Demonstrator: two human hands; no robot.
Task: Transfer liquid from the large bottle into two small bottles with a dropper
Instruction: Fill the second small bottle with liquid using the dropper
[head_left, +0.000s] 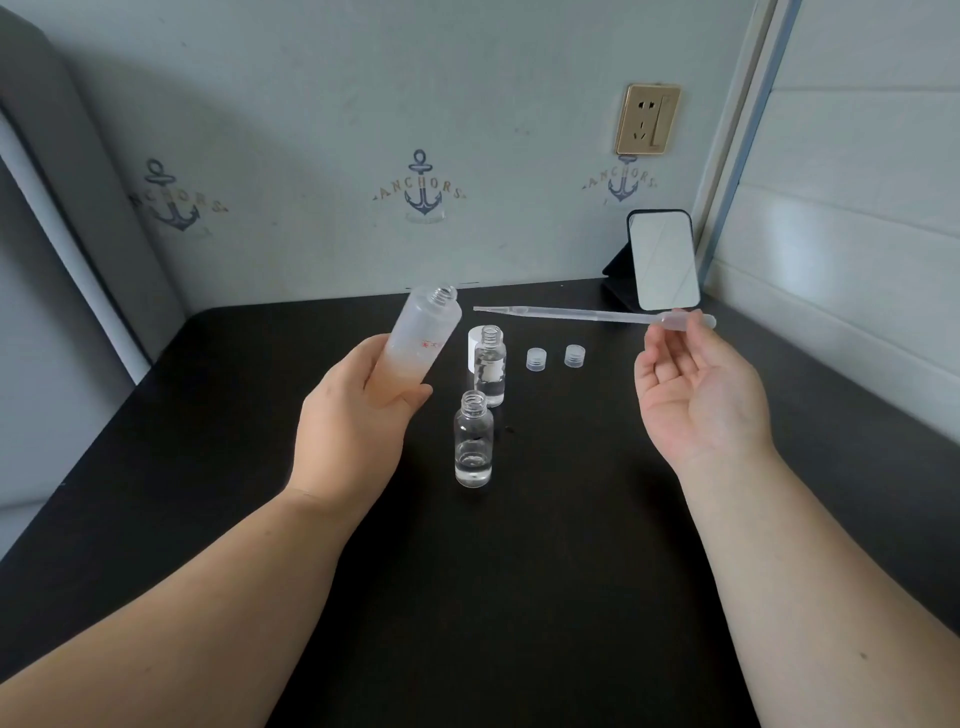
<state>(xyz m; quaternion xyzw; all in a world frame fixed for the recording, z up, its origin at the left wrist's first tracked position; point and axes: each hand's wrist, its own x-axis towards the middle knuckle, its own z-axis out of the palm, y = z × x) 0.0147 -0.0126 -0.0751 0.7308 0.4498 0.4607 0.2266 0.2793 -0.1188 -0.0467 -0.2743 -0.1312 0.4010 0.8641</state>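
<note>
My left hand (358, 415) grips the large frosted bottle (423, 332) by its lower half, lifted off the table and tilted to the right, its threaded neck uncapped. My right hand (696, 395) is palm up and pinches the bulb of a clear plastic dropper (571, 313), which lies level with its tip pointing left toward the large bottle's neck, a short gap apart. Two small clear bottles stand uncapped on the table between my hands: the nearer one (474, 447) holds a little clear liquid, the farther one (490, 366) stands just behind it.
Two small clear caps (536, 359) (574, 356) sit on the black table (519, 571) right of the bottles. A white cap (472, 358) stands behind the farther small bottle. A small standing mirror (662, 260) is at the back right by the wall.
</note>
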